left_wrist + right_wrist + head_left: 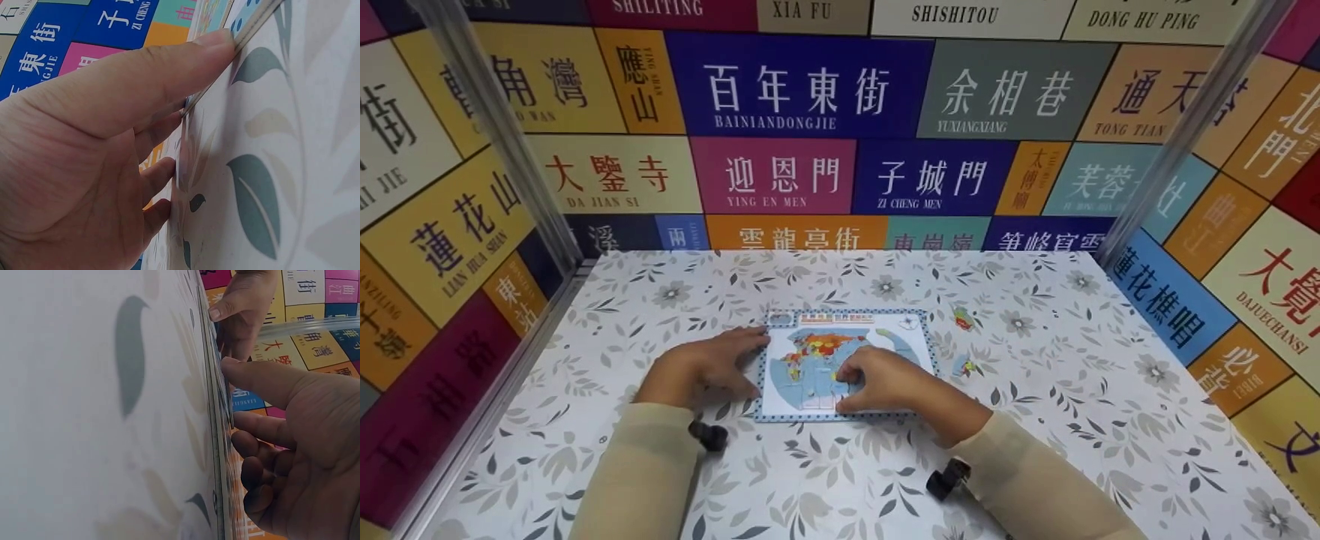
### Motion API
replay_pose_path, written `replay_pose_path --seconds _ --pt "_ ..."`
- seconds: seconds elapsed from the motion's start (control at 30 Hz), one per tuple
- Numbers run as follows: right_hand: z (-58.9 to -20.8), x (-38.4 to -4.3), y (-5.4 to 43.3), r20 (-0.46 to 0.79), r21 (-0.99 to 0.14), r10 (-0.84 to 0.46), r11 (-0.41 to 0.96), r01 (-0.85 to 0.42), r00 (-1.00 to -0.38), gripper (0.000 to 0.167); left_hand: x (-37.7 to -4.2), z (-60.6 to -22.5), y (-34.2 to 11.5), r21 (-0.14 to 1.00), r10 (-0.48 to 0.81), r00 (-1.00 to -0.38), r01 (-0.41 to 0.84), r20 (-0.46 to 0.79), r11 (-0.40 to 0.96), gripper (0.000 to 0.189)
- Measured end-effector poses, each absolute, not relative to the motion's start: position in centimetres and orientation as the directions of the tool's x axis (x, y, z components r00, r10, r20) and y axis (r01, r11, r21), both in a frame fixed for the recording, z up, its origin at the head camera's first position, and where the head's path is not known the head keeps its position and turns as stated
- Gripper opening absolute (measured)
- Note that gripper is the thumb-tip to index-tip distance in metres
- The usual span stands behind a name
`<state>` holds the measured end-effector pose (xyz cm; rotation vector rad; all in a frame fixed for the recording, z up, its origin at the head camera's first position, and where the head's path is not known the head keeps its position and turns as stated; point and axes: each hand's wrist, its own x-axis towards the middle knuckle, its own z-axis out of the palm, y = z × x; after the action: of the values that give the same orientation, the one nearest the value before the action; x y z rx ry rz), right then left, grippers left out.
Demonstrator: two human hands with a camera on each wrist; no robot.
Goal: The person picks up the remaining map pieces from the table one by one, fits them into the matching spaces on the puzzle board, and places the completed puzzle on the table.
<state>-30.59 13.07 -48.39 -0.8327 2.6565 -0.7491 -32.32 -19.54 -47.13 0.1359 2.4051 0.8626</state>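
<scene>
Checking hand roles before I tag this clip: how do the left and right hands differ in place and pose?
The left hand touches the left edge of the puzzle board; the right hand is over the map. The left hand's fingers reach out loosely; the right hand's outer fingers curl inward. Both are bare, below tan sleeves.

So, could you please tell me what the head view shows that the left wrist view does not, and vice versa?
Only the head view shows the right hand over the map board and two loose pieces to the board's right.

Only the left wrist view shows the palm of the left hand.

Both share the left hand itself, the board's dotted border, the leaf-patterned tabletop and the lettered wall panels.
</scene>
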Motion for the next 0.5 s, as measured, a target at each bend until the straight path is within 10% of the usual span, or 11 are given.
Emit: replay_pose_path --seconds 0.5 --pt "-48.18 -30.65 13.3 -0.077 -0.534 -0.617 0.689 -0.49 -0.783 0.05 -32.24 -47.31 -19.59 0.63 0.276 -0.837 -0.103 -0.473 0.77 0.104"
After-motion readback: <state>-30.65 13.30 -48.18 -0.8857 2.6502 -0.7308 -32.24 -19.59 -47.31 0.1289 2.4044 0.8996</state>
